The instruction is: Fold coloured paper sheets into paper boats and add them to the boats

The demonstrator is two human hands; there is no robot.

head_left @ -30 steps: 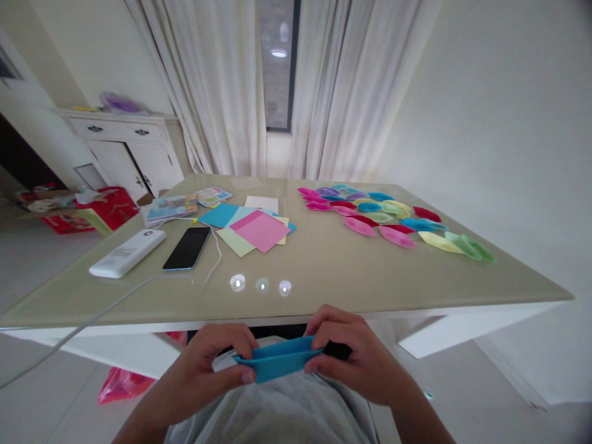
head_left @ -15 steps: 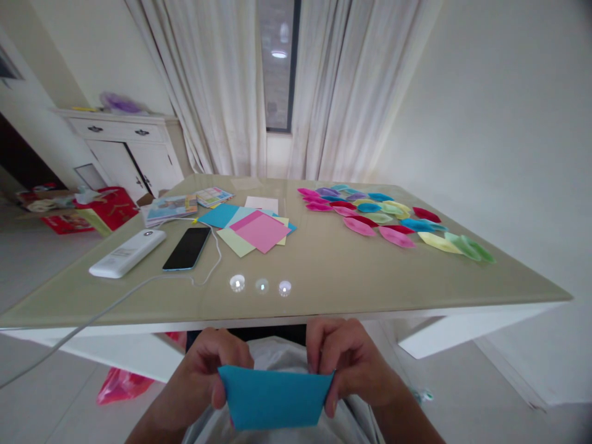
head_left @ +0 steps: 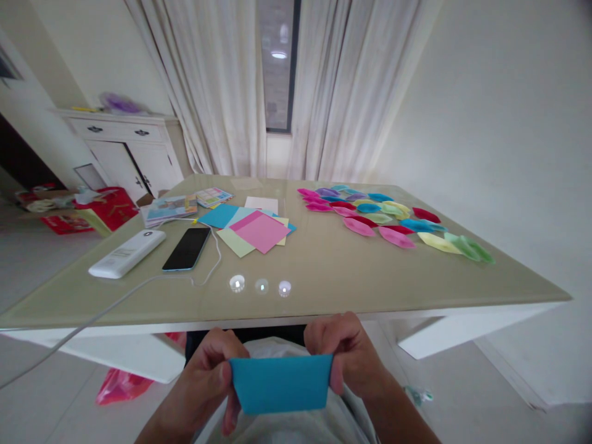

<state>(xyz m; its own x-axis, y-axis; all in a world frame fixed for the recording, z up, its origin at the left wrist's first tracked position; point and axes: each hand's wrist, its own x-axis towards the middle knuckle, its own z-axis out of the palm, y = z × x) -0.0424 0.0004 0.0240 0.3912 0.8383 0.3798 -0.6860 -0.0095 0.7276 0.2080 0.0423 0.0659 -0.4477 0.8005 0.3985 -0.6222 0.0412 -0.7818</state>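
Observation:
Below the table's near edge, over my lap, I hold a folded blue paper [head_left: 282,383] upright with both hands. My left hand [head_left: 208,382] pinches its left edge between thumb and fingers. My right hand [head_left: 345,354] pinches its top right corner. The paper's flat face is turned toward me. On the beige table [head_left: 324,277] lie a fan of loose coloured paper sheets [head_left: 256,229] in the middle and several folded paper boats [head_left: 383,216] of many colours at the right.
A black phone [head_left: 187,248] with a white cable and a white remote-like device [head_left: 127,253] lie at the table's left. Booklets [head_left: 171,206] sit behind them. A white cabinet [head_left: 124,148] and red boxes [head_left: 99,206] stand at the far left, curtains behind.
The blue paper went from lying flat and edge-on between my hands to being held upright, its face toward me. My grip has shifted a little since half a second ago.

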